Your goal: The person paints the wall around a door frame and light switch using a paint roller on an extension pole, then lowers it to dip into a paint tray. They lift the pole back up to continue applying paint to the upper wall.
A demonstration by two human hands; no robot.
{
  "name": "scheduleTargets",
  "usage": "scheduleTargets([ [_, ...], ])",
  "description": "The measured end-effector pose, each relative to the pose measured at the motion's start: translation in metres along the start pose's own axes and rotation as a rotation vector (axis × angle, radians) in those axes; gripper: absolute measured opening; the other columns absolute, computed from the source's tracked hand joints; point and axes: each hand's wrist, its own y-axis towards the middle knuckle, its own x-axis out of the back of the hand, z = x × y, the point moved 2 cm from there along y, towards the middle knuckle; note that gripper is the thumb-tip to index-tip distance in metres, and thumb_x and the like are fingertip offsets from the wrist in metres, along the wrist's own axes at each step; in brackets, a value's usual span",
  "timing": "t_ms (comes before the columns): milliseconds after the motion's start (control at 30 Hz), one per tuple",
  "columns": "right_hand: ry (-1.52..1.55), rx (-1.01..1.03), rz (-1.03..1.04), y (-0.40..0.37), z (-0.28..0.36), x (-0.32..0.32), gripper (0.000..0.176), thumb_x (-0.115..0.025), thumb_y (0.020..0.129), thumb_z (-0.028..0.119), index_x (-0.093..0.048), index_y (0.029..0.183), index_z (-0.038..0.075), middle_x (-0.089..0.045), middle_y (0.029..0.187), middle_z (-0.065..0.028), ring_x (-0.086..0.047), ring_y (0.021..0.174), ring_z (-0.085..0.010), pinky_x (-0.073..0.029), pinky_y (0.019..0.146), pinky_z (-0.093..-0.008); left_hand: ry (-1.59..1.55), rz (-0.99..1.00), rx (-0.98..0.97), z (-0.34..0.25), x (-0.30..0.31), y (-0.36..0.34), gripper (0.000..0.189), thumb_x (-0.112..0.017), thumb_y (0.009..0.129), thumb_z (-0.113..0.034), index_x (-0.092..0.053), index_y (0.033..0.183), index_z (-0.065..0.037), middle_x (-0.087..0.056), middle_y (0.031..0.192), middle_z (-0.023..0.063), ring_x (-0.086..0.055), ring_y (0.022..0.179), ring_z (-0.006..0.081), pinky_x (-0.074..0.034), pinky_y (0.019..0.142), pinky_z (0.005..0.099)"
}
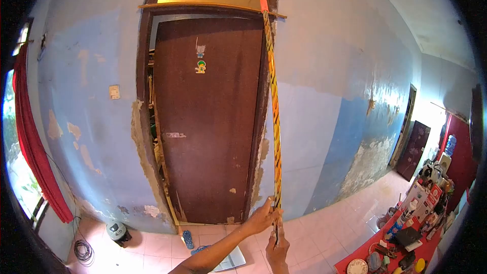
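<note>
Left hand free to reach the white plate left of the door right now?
Probably not: the left hand is closed around the striped pole, and the white plate looks beyond arm's length. Nothing visible covers the plate itself, though.

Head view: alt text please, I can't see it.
Left hand above right hand, both gripping a long yellow-and-black pole whose orange upper section reaches above a brown door. Peeling blue wall behind; cluttered red table, lower right.

Daylight glares through the window (pixel 20 170), the wall (pixel 350 101) shines, fisheye edges blacken.
</note>
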Motion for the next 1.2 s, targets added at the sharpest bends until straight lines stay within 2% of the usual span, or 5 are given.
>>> scheduleTargets([
  [300, 0.147, -0.140, 0.085, 0.189, 0.029, 0.010, 0.053, -0.044, 0.098, 0.011, -0.035, 0.150, 0.015, -0.062, 0.081, -0.0252, -0.061, 0.065, -0.0405, -0.046, 0.058, -0.0446, -0.150, -0.286, -0.287, -0.068, 0.029, 0.057, 0.049, -0.051, 0.102, -0.025, -0.035, 0.142, -0.002, -0.061, 0.093, 0.0059, -0.057, 0.078, 0.0134, -0.049, 0.073, 0.0278],
  [500, 0.067, -0.024, -0.012, 0.280, 0.045, 0.022, 0.053, -0.045, 0.099, 0.011, -0.036, 0.150, 0.021, -0.058, 0.079, -0.0242, -0.048, 0.053, -0.0299, -0.043, 0.055, -0.0411, -0.243, -0.277, -0.199, -0.061, 0.032, 0.073, 0.061, -0.045, 0.102, -0.043, -0.031, 0.146, -0.003, -0.059, 0.124, 0.0137, -0.061, 0.107, 0.0237, -0.050, 0.085, 0.0359],
  [833, 0.059, -0.038, 0.030, 0.126, -0.047, 0.029, 0.053, -0.045, 0.097, 0.009, -0.036, 0.149, 0.014, -0.062, 0.117, -0.0247, -0.065, 0.081, -0.0445, -0.052, 0.067, -0.0452, -0.348, -0.246, -0.130, -0.054, 0.014, 0.124, 0.061, -0.042, 0.103, -0.044, -0.027, 0.148, -0.006, -0.061, 0.119, 0.0156, -0.062, 0.107, 0.0240, -0.051, 0.084, 0.0371],
  [1000, 0.029, -0.125, 0.088, 0.040, -0.086, 0.042, 0.051, -0.046, 0.096, 0.010, -0.038, 0.147, 0.005, -0.061, 0.073, -0.0179, -0.055, 0.053, -0.0287, -0.047, 0.053, -0.0379, -0.358, -0.161, -0.119, -0.055, -0.012, 0.111, 0.057, -0.045, 0.103, -0.035, -0.025, 0.147, -0.005, -0.065, 0.102, 0.0128, -0.065, 0.095, 0.0219, -0.052, 0.080, 0.0350],
  [1200, 0.033, -0.146, 0.075, 0.021, -0.080, 0.063, 0.052, -0.047, 0.093, 0.007, -0.039, 0.144, -0.001, -0.058, 0.068, -0.0168, -0.054, 0.051, -0.0276, -0.044, 0.050, -0.0365, -0.424, -0.115, -0.179, -0.049, -0.036, 0.100, 0.055, -0.049, 0.103, -0.025, -0.023, 0.147, -0.005, -0.063, 0.091, 0.0110, -0.066, 0.084, 0.0191, -0.051, 0.074, 0.0311],
])
